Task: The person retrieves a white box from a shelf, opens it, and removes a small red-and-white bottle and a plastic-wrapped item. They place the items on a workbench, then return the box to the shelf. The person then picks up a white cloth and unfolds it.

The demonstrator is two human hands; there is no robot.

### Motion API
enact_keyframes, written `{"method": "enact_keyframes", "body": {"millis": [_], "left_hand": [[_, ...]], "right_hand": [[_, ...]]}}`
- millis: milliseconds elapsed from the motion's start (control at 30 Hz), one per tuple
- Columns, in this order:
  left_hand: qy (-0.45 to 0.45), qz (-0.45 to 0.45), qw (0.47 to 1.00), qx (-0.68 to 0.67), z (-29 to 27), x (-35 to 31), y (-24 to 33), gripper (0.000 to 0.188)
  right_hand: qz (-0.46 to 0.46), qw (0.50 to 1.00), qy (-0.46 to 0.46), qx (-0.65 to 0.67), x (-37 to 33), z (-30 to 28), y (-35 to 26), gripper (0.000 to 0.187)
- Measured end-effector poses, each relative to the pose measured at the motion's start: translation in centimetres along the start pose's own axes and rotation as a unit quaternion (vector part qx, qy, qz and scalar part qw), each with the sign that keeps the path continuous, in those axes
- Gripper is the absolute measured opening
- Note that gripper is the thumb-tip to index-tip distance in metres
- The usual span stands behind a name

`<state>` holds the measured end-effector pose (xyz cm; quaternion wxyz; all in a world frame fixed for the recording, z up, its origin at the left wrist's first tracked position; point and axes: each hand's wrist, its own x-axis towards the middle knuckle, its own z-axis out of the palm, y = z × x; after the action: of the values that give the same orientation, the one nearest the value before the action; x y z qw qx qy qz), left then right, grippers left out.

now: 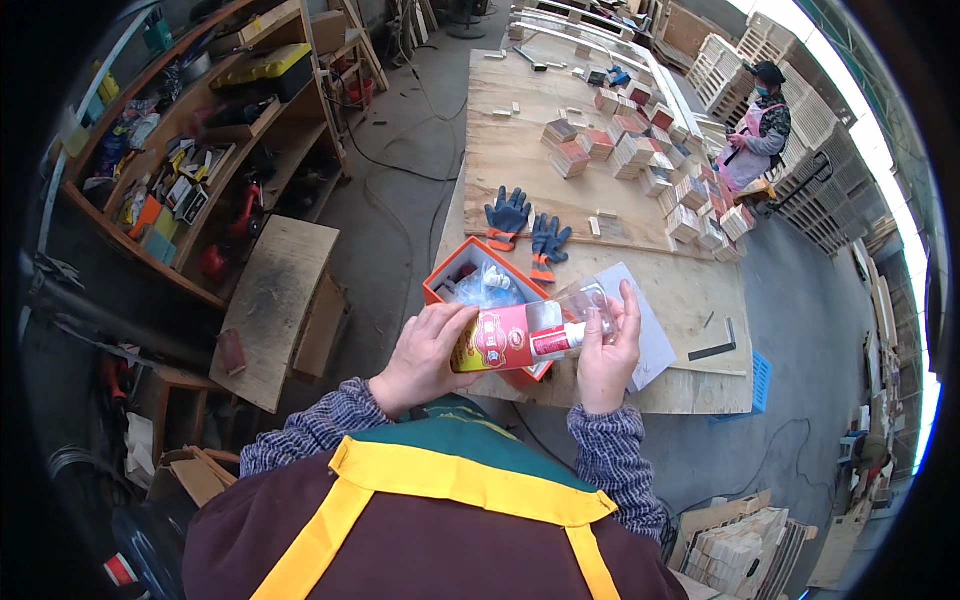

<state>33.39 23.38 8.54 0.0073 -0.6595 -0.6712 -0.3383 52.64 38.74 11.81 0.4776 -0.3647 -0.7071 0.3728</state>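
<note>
My left hand (425, 345) grips the left end of a pink and yellow carton (500, 338) above the near edge of the workbench. A clear plastic tray (585, 300) sticks out of the carton's right end, and my right hand (612, 350) is closed on it, thumb in front. Partly out of the carton lies a small white and red bottle (552, 342), beside my right thumb. Behind and below the carton stands an open orange box (440, 275) with a clear plastic bag (490, 285) and other items inside. A flat pale sheet or lid (650, 335) lies under my right hand.
Two dark blue and orange work gloves (508, 215) lie beyond the orange box. Several stacks of wooden blocks (630, 155) and a black square (715, 342) are on the workbench (510, 120). Shelves (170, 190) with tools stand left. A person (758, 130) stands far right.
</note>
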Motion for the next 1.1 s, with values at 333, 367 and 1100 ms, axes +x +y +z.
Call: {"method": "enact_keyframes", "body": {"millis": [333,367,1100], "left_hand": [[0.017,0.023,0.998,-0.058,1.5,0.9,-0.2,0.092],[0.013,0.013,0.998,-0.059,1.8,0.8,-0.4,0.093],[-0.010,-0.008,0.997,-0.073,5.8,0.0,-2.6,0.090]], "right_hand": [[-0.013,0.998,0.002,-0.068,-3.4,2.3,1.1,0.052],[-0.041,0.994,-0.014,-0.098,-3.7,2.4,1.4,0.052],[-0.178,0.958,-0.095,-0.201,-5.4,2.7,3.7,0.051]]}}
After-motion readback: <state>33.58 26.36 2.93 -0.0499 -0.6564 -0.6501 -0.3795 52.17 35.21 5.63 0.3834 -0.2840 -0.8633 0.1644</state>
